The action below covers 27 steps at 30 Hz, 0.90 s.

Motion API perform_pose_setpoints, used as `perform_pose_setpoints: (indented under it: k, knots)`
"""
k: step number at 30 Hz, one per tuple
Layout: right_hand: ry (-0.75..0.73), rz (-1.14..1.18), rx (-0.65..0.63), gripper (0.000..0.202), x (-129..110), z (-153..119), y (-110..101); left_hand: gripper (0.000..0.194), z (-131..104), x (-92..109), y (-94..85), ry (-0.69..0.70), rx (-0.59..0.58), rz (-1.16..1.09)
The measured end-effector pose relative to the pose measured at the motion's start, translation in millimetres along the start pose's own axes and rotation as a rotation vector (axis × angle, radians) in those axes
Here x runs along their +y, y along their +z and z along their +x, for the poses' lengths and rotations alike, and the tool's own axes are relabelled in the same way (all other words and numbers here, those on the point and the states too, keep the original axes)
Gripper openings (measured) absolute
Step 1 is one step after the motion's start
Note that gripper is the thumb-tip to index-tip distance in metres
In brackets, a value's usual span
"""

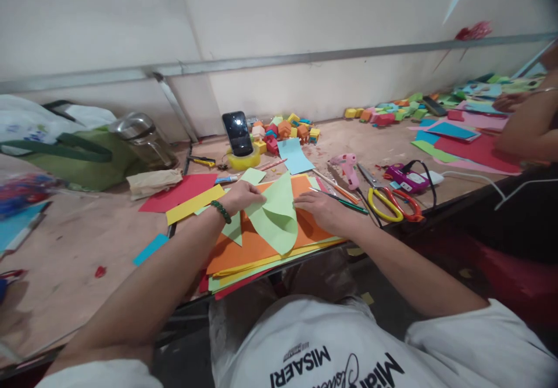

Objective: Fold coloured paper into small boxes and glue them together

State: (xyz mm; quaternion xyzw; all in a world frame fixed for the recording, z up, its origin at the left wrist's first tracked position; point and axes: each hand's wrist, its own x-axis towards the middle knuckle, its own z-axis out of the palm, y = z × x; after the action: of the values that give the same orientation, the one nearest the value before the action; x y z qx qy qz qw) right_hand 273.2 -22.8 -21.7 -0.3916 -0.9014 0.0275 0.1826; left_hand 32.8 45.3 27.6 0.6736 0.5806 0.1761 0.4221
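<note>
A curled light green sheet of paper [274, 222] is bent between my two hands above a stack topped by orange paper [244, 257]. My left hand [242, 197], wearing a dark green beaded bracelet [221, 211], pinches its left side. At its right edge, the closed fingertips of my right hand [325, 211] hold the paper; my right thumb is hidden. Light green offcuts [234, 229] lie beside and beneath my left hand. Pencils [337, 186] and a green pen [349, 203] rest just beyond my right hand.
Scissors with yellow handles [386, 205], orange-handled scissors [407, 205], a pink glue gun [346, 167] and a purple power strip [407, 178] lie to the right. Behind are a phone [238, 132] on a tape roll [244, 158] and small paper boxes [285, 129]. Another person's arm [529, 118] is far right.
</note>
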Motion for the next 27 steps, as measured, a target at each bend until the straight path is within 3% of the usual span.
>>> perform_pose_setpoints:
  k: [6, 15, 21, 27]
  knots:
    - [-0.032, 0.018, 0.022, 0.052, 3, 1, 10, 0.025, 8, -16, 6.2, 0.037, 0.02, 0.018]
    - [-0.122, 0.086, 0.096, 0.049, -14, -12, 0, 0.022, 9, -13, 4.0, 0.031, -0.004, 0.039]
    - [-0.238, 0.15, 0.007, 0.045, -13, -12, -1, 0.021, 7, -10, 2.1, 0.004, -0.004, 0.058]
    - [-0.332, 0.11, -0.028, 0.041, -28, -24, 0, 0.019, 2, 0, 1.4, -0.018, 0.008, 0.077]
